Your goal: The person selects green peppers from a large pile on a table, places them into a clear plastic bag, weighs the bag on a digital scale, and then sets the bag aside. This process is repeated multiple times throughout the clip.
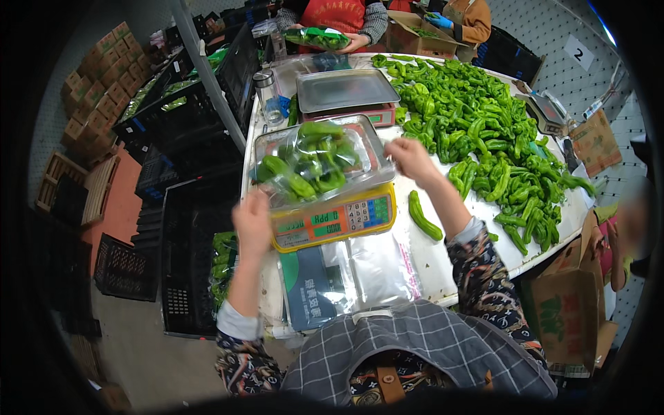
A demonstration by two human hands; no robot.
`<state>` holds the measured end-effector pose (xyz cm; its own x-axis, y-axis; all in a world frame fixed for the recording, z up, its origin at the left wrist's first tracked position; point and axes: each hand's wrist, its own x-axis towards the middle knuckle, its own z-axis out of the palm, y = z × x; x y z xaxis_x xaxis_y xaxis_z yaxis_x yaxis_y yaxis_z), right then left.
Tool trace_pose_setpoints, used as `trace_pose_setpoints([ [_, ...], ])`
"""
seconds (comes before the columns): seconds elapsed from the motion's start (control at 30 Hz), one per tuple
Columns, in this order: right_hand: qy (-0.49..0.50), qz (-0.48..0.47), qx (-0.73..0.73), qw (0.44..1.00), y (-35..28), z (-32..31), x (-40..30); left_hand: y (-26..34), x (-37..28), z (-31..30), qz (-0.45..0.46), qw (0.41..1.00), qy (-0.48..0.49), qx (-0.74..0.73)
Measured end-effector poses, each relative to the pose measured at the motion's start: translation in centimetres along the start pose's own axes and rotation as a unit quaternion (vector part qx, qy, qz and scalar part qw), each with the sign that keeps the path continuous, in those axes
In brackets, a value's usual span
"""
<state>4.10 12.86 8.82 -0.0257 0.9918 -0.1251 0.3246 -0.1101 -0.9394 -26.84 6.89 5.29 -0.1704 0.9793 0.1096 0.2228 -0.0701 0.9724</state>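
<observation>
A clear plastic bag of green peppers (316, 168) is stretched between my two hands, over the metal pan (262, 148) of a yellow digital scale (388, 199). My left hand (252, 220) pinches the bag's near left corner. At the opposite side, my right hand (412, 161) has its fingers closed on the plastic edge. Blur hides the exact grip. In front of the scale lies a stack of flat clear bags (381, 267), with a dark printed panel (308, 288) at its left. One loose green pepper (424, 215) rests right of the scale.
A large heap of green peppers (467, 119) covers the table's right side. Behind my scale stands another scale (347, 91), beside a glass bottle (268, 96). A black crate (189, 259) holding bagged peppers (223, 264) is at left. A co-worker (332, 21) holds a packed bag opposite.
</observation>
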Motion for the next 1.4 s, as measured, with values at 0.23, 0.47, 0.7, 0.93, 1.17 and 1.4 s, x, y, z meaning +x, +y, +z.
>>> trace_pose_setpoints([
  [0.23, -0.026, -0.088, 0.303, 0.948, -9.5, -1.8, -2.5, 11.5, 4.4, -3.6, 0.090, 0.985, -0.032, -0.144],
  [0.47, -0.037, -0.075, 0.336, 0.938, -10.0, -3.2, -2.7, 11.8, 6.0, -2.8, 0.112, 0.990, -0.079, -0.040],
  [0.7, 0.093, -0.117, 0.183, 0.972, -7.8, -4.3, 1.3, 10.9, 9.3, 0.0, 0.263, 0.964, 0.013, 0.033],
  [0.93, 0.090, -0.058, -0.011, 0.994, 2.8, -2.7, 0.2, 1.5, 4.4, 2.8, 0.178, 0.972, -0.046, 0.149],
  [1.17, 0.055, 0.023, -0.011, 0.998, 7.9, -3.2, -4.8, -3.0, -2.1, 3.5, 0.173, 0.972, -0.057, 0.147],
  [1.4, 0.055, 0.008, -0.044, 0.997, 8.3, -3.1, -5.5, -2.3, -2.8, 3.1, 0.127, 0.973, -0.078, 0.179],
])
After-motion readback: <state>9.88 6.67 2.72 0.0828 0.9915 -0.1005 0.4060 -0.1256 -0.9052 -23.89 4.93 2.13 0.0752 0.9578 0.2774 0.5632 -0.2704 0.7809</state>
